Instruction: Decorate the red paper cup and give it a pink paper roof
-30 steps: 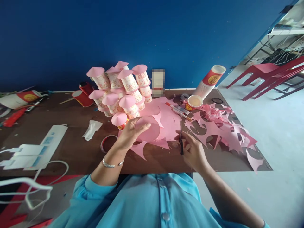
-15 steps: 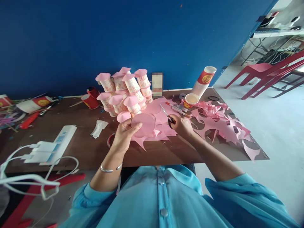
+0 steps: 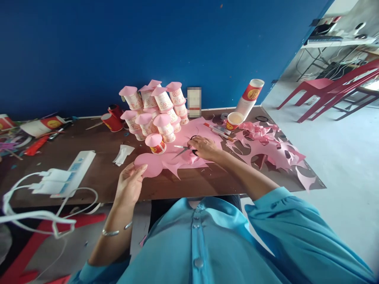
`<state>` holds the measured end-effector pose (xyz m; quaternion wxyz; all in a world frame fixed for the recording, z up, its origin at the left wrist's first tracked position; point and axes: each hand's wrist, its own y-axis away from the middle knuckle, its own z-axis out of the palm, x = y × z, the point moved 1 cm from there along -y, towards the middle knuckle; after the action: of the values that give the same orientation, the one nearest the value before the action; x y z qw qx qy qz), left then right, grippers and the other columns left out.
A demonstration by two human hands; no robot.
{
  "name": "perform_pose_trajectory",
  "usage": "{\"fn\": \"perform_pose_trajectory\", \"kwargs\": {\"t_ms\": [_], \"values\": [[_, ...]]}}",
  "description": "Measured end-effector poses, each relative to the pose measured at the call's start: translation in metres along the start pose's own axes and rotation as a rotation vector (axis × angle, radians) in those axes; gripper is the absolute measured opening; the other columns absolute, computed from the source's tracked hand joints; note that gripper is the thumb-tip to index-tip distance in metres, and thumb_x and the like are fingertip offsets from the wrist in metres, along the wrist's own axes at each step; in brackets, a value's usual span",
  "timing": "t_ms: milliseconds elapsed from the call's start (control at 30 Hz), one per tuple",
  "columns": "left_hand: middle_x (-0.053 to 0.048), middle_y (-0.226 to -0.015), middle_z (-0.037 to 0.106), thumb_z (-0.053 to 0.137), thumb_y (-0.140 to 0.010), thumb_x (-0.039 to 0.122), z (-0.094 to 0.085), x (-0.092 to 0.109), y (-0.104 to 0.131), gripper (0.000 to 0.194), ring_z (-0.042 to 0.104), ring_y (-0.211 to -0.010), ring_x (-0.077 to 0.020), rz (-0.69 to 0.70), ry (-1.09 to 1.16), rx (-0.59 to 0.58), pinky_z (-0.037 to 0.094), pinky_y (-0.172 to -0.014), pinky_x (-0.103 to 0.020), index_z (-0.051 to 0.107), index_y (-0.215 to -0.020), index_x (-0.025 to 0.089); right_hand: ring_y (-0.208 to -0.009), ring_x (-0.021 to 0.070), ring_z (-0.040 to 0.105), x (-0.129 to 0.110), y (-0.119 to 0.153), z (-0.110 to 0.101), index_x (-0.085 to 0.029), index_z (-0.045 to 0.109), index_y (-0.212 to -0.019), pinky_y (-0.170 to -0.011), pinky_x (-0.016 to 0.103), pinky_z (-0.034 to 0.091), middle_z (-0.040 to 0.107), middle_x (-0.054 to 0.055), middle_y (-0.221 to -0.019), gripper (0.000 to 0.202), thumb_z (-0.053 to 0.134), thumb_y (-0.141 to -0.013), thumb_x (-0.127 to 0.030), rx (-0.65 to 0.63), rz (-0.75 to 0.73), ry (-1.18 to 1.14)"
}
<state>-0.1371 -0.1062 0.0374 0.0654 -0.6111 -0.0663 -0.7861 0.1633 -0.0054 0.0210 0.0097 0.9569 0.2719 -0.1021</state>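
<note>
Between the thumb and fingers of my left hand [image 3: 130, 183] is a pink paper disc [image 3: 151, 165], held low over the table's front part. My right hand [image 3: 204, 148] grips the black handles of the scissors [image 3: 184, 149], whose blades are apart and point left over pink paper [image 3: 189, 132]. Behind the disc stands a red cup with a pink cone top [image 3: 156, 145]. Further back, several patterned paper cups with pink cone roofs [image 3: 162, 100] are stacked in tiers.
Pink paper scraps [image 3: 275, 150] cover the table's right side, near an upright cup [image 3: 234, 120] and a leaning cup stack [image 3: 251, 96]. A white power strip [image 3: 78, 169] with cables lies left. Pens [image 3: 220, 131] lie behind my right hand.
My left hand has moved left and toward me with the pink disc, uncovering the red cup. My right hand has moved left and lowered the scissors to the pink paper.
</note>
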Motion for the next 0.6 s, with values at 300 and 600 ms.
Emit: {"fn": "perform_pose_trajectory", "kwargs": {"t_ms": [300, 600], "values": [[-0.007, -0.089, 0.081, 0.094, -0.069, 0.046, -0.006, 0.006, 0.008, 0.031, 0.078, -0.099, -0.0304, 0.011, -0.079, -0.036, 0.066, -0.087, -0.044, 0.082, -0.087, 0.024, -0.12, 0.0294, 0.068, -0.002, 0.003, -0.003, -0.021, 0.065, -0.137, -0.088, 0.035, 0.053, 0.076, 0.015, -0.124, 0.038, 0.056, -0.1, -0.016, -0.127, -0.089, 0.174], [-0.007, -0.088, 0.081, 0.095, -0.069, 0.045, 0.004, 0.005, 0.009, 0.032, 0.078, -0.093, -0.0291, 0.01, -0.079, -0.069, 0.066, -0.083, -0.042, 0.082, -0.089, 0.023, -0.132, 0.025, 0.063, -0.001, 0.005, -0.006, -0.022, 0.058, -0.146, -0.092, 0.031, 0.052, 0.068, 0.015, -0.14, 0.04, 0.049, -0.108, -0.019, -0.106, -0.141, 0.222]]}}
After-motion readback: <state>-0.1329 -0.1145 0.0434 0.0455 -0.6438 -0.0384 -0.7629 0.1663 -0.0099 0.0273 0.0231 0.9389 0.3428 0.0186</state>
